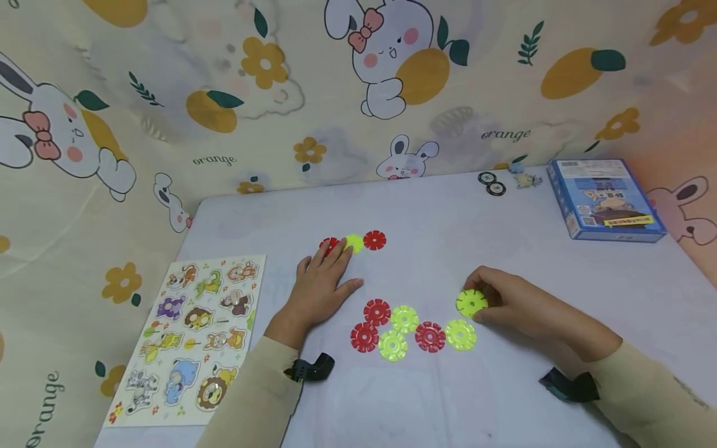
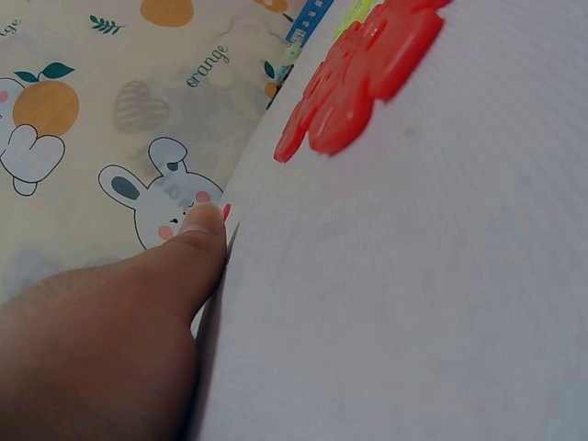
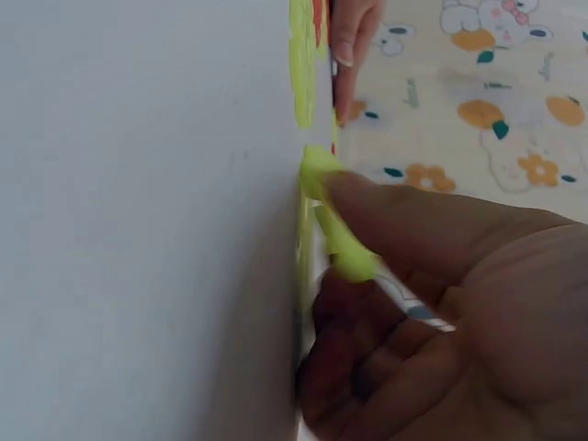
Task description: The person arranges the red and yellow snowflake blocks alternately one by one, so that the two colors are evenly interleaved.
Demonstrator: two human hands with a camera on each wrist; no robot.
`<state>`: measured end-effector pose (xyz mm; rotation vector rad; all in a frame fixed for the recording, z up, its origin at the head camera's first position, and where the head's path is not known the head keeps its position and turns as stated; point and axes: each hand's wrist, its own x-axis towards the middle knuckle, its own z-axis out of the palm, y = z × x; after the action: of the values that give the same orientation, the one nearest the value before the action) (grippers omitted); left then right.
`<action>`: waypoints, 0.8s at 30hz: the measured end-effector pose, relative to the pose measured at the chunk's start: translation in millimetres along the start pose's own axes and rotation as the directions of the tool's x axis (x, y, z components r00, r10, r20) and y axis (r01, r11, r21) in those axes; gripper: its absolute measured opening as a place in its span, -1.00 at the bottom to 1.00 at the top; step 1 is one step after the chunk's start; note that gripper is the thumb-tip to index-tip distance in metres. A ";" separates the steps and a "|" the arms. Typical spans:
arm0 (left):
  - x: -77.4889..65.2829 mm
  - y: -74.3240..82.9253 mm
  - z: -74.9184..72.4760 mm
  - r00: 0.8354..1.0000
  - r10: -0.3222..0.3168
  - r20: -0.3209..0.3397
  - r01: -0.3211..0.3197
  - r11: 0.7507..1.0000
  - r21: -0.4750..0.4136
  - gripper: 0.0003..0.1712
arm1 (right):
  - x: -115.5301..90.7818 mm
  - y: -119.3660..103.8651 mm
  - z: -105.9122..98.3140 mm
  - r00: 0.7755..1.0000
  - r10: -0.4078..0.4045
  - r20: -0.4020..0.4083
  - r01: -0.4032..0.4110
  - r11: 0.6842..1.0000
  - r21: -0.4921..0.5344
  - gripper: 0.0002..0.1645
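Note:
My right hand [image 1: 512, 302] pinches a yellow-green notched plastic disc [image 1: 472, 303] between thumb and fingers; the right wrist view shows this disc [image 3: 344, 243] edge-on. Just below it lies another yellow-green disc [image 1: 461, 335], beside a red disc [image 1: 430, 336] in the front group. My left hand [image 1: 319, 289] lies on the table with fingers extended. Its fingertips reach a red disc [image 1: 328, 245], partly covered, and a yellow-green disc [image 1: 354, 242] in the back row. A second red disc [image 1: 374, 240] ends that row on the right.
On the left lies an animal sticker sheet [image 1: 190, 336], partly under the left sleeve. A blue box [image 1: 607, 199] stands at the back right, near two black rings [image 1: 492, 184] and a small figure [image 1: 526, 180]. Patterned cloth [image 1: 269, 124] hangs behind the white table [image 1: 426, 255].

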<state>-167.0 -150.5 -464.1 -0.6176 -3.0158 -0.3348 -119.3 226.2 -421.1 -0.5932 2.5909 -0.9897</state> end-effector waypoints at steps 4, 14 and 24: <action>0.6 -0.3 1.0 1.000 -0.002 0.006 0.002 1.000 0.004 -0.08 | 11.0 -5.8 -3.0 0.999 0.045 -0.007 -0.044 0.997 0.066 -0.67; 1.2 -1.4 3.4 1.000 -0.006 0.013 0.006 1.000 0.011 -0.07 | 75.9 -10.7 -4.9 0.981 0.190 -0.041 -0.172 0.946 0.275 -0.73; 1.1 -0.2 2.1 1.000 -0.013 0.016 0.013 1.000 0.013 -0.07 | 122.8 -25.9 1.0 0.971 0.234 -0.049 -0.206 0.922 0.329 -0.50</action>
<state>-168.1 -149.8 -466.1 -0.6033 -3.0361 -0.3119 -218.6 149.4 -420.3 -0.1726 2.4209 -1.3460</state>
